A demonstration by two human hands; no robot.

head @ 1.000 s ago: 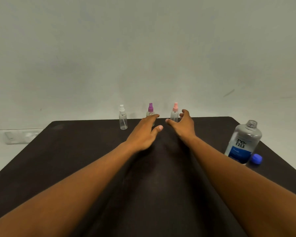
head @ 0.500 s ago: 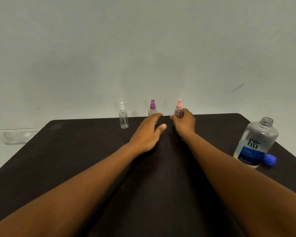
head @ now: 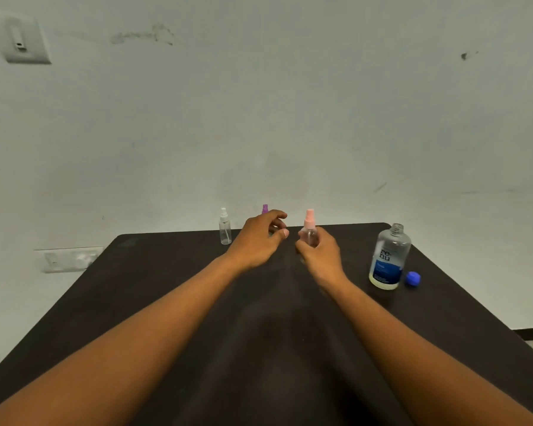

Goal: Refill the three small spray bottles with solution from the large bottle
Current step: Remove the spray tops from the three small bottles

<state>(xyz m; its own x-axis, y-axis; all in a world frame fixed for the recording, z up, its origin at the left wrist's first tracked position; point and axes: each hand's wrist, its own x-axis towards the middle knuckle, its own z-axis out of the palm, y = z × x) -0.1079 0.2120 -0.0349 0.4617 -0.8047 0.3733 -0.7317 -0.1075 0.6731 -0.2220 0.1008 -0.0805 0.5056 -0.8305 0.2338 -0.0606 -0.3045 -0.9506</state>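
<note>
Two bare hands reach over the dark table [head: 166, 302]. The right hand [head: 322, 256] grips the small clear pink-capped spray bottle [head: 309, 230] upright above the tabletop; the left hand [head: 259, 241] hovers beside it, fingers loosely curled, holding nothing. Three small spray bottles show: pink, the purple-capped one [head: 265, 208] behind the left hand, and the white-capped one [head: 224, 226]. One large uncapped clear bottle with a blue label [head: 389, 256] stands at right, its blue cap [head: 412, 278] beside it.

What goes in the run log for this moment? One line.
right hand: grips pink-capped spray bottle | left hand: empty | large bottle: uncapped

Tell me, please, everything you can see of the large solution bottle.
The large bottle stands upright on the dark table, near its right edge. It looks like clear plastic with a blue and white label. Its threaded neck is open; the blue cap lies beside its base. Neither hand touches it.
</note>
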